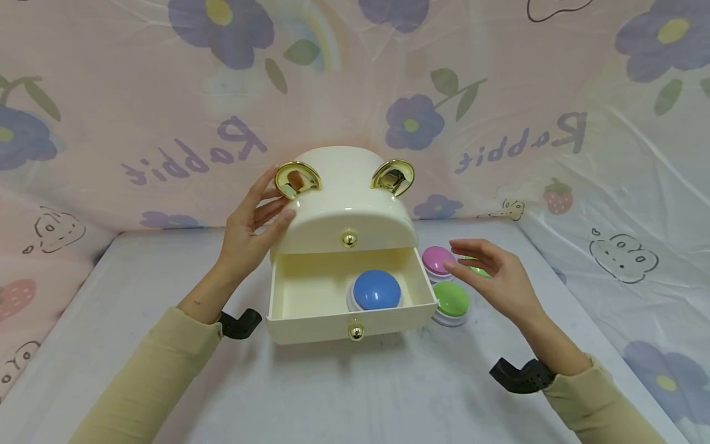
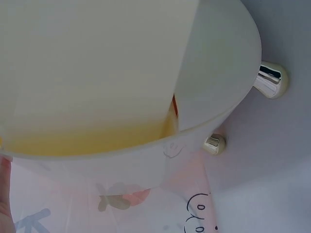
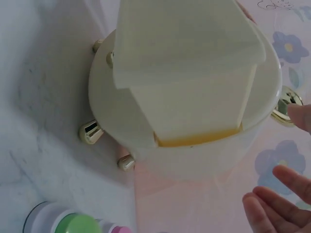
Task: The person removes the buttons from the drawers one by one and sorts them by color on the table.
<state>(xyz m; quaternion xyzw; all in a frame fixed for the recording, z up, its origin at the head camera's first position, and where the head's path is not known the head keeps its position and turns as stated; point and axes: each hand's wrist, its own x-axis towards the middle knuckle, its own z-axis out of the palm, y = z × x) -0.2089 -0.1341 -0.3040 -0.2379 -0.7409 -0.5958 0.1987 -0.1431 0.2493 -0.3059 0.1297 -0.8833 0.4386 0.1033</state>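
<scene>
A cream-white storage box (image 1: 344, 216) with gold ears stands in the middle of the table. Its lower drawer (image 1: 310, 327) is pulled out, and a blue-lidded jar (image 1: 376, 291) sits inside toward the right. My left hand (image 1: 246, 231) holds the box's left side by the ear, thumb toward the front. Just right of the box hovers my right hand (image 1: 499, 274), fingers spread and holding nothing. Near its fingertips are a pink-lidded jar (image 1: 437, 259), a green-lidded jar (image 1: 452, 299) and another green lid (image 1: 477, 266), partly hidden by the hand.
Gold feet (image 3: 91, 132) support the box. The upper drawer with its gold knob (image 1: 349, 239) is closed. Behind the white table (image 1: 344, 394) hangs a patterned cloth (image 1: 344, 92); more cloth lines both sides. Each wrist wears a black camera mount (image 1: 521, 376).
</scene>
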